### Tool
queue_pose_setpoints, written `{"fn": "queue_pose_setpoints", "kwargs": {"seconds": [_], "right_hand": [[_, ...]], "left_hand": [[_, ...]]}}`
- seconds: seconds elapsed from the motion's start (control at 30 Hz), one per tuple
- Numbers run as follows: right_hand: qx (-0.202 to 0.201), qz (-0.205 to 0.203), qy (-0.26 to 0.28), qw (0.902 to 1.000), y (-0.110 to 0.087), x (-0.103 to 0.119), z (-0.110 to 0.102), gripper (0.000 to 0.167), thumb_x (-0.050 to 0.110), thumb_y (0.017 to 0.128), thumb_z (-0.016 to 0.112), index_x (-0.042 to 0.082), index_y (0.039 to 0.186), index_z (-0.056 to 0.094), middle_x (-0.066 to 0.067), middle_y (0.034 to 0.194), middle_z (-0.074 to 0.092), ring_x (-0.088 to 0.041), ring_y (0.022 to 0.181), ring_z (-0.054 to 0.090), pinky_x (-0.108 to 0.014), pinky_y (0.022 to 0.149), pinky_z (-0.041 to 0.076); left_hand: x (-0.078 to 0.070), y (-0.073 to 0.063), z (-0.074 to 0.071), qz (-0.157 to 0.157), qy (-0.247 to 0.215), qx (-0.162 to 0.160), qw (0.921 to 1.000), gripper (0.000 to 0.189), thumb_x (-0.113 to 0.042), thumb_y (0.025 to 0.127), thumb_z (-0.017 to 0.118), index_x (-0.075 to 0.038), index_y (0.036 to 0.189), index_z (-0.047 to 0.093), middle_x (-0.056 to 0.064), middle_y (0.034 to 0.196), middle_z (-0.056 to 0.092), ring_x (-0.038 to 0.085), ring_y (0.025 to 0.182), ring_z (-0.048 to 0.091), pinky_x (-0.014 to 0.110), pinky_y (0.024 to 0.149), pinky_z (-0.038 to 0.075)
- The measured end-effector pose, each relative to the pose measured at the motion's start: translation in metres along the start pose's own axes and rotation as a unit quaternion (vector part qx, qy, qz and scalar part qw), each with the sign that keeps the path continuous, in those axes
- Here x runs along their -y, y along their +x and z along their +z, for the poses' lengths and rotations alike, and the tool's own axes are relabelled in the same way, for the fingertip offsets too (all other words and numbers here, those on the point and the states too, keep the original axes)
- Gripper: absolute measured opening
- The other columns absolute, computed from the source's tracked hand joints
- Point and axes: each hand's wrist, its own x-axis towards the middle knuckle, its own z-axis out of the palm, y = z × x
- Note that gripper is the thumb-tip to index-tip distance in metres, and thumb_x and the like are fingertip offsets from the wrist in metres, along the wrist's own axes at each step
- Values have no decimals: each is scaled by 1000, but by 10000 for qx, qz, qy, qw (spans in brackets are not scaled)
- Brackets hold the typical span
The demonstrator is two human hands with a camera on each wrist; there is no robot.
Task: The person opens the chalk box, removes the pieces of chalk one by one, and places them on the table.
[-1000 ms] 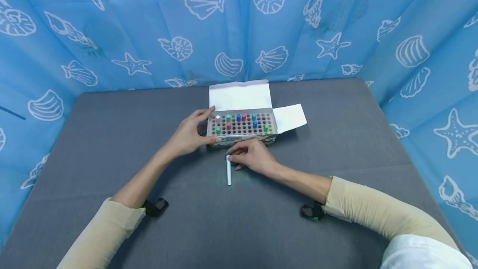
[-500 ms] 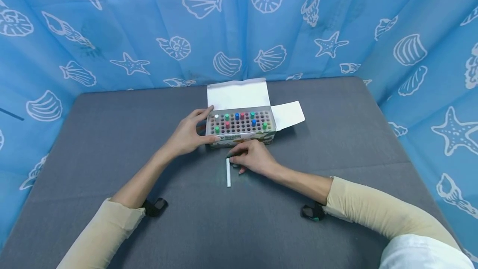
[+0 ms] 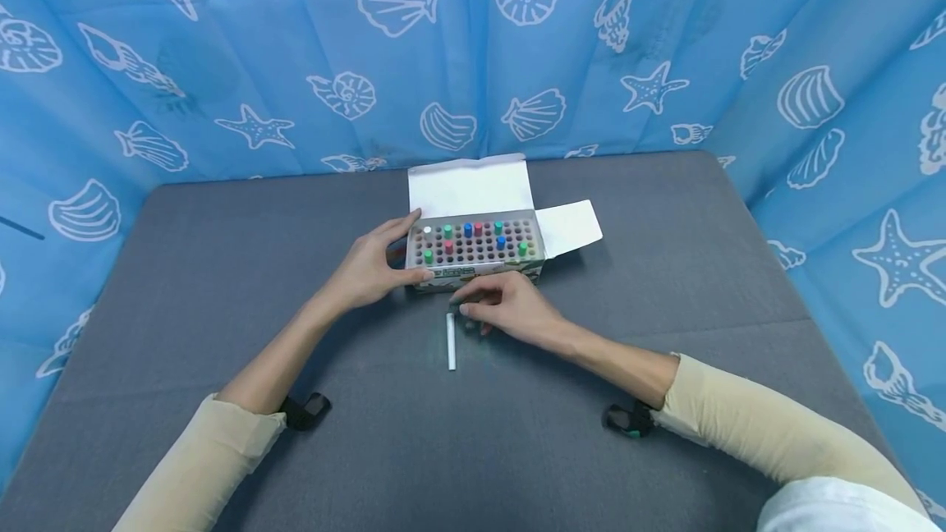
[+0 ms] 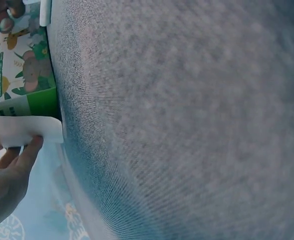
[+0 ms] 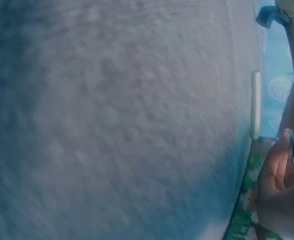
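At the left end of the chalk box (image 3: 473, 269): here's the left hand (image 3: 367, 268), spread around that end and clasping it, thumb on the front face, forefinger up by the back corner; its own wrist view catches fingers on the white side flap (image 4: 24, 129).
Left forearm (image 3: 291, 351): slanting in from lower left, beige sleeve (image 3: 199, 458) rolled back, black wrist camera (image 3: 305, 411) strapped on.
Right hand (image 3: 513, 310): knuckles up, in from the right, fingers loosely bent, thumb and forefinger parted, holding nothing; they hang just beside the far end of the white chalk stick (image 3: 452, 343).
Chalk stick: flat on the grey bench (image 3: 473, 450), in front of the box and apart from it, one end aimed at it.
Box top: a holed insert (image 3: 473, 257) with white, green, blue and red chalk ends (image 3: 447, 231) poking up; back lid (image 3: 469, 187) folded back, right flap (image 3: 569, 228) splayed outward.
In the way: the right hand covers part of the box's printed front, the left hand masks its left end.
Backdrop: a blue curtain (image 3: 473, 48) of white shells and starfish.
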Motion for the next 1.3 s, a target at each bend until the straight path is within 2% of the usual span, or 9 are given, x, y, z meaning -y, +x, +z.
{"fn": "queue_pose_setpoints", "kwargs": {"seconds": [0.1, 0.27, 0.4, 0.53, 0.77, 0.97, 1.1, 1.3], "right_hand": [[87, -154, -175, 9997, -1, 3, -6, 18, 10, 96, 66, 9, 112, 75, -13, 99, 73, -26, 70, 67, -40, 63, 63], [95, -563, -524, 9970, -4, 9, -16, 18, 10, 95, 67, 10, 111, 75, -10, 91, 72, -23, 70, 64, -30, 59, 57], [-23, -794, -549, 9953, -4, 14, -26, 18, 7, 93, 69, 8, 111, 75, -7, 91, 72, -19, 71, 63, -25, 60, 55], [-68, -916, -579, 9941, -4, 17, -36, 19, 5, 92, 71, 6, 111, 75, -9, 90, 71, -19, 71, 64, -25, 59, 55], [-291, -1031, -845, 9907, -4, 20, -48, 19, 5, 93, 69, 7, 111, 75, -12, 87, 72, -22, 70, 66, -27, 56, 54], [-577, -1058, -1017, 9875, -6, 22, -59, 20, 3, 92, 70, 7, 111, 75, -8, 94, 73, -19, 76, 67, -28, 62, 58], [-786, -1171, -1140, 9834, -7, 25, -69, 20, 2, 92, 69, 6, 111, 75, -6, 100, 73, -16, 82, 68, -27, 68, 59], [-1101, -1148, -1299, 9787, -5, 27, -87, 20, 2, 92, 69, 5, 111, 75, -8, 99, 74, -21, 83, 70, -25, 68, 60]], "left_hand": [[0, 0, 1, 39, -42, -24, 10000, 94, -34, 86, 80, -19, 160, 23, 20, 157, 32, 43, 140, 35, 61, 108, 43], [0, 0, 2, 57, -60, -21, 10000, 94, -34, 86, 80, -19, 160, 24, 20, 156, 33, 43, 139, 36, 62, 107, 43], [0, 0, 2, 29, -78, -23, 10000, 94, -35, 86, 80, -20, 160, 24, 19, 156, 33, 42, 139, 36, 62, 107, 43], [-1, 1, 2, 34, -44, -42, 10000, 94, -37, 85, 80, -21, 159, 24, 19, 156, 34, 43, 139, 36, 63, 107, 43], [-2, 0, 0, 20, -42, -62, 10000, 93, -37, 85, 80, -22, 159, 25, 18, 156, 34, 42, 140, 35, 63, 107, 42], [0, -2, 2, 2, -37, 69, 10000, 94, -36, 86, 79, -21, 160, 22, 20, 157, 32, 44, 140, 34, 64, 106, 43], [1, -1, 2, 60, -105, 15, 9999, 94, -35, 86, 79, -21, 160, 23, 19, 155, 33, 43, 139, 36, 62, 105, 45], [0, 1, 2, 23, -99, -10, 9999, 92, -36, 86, 79, -22, 159, 24, 18, 155, 34, 41, 139, 36, 61, 107, 44]]}}
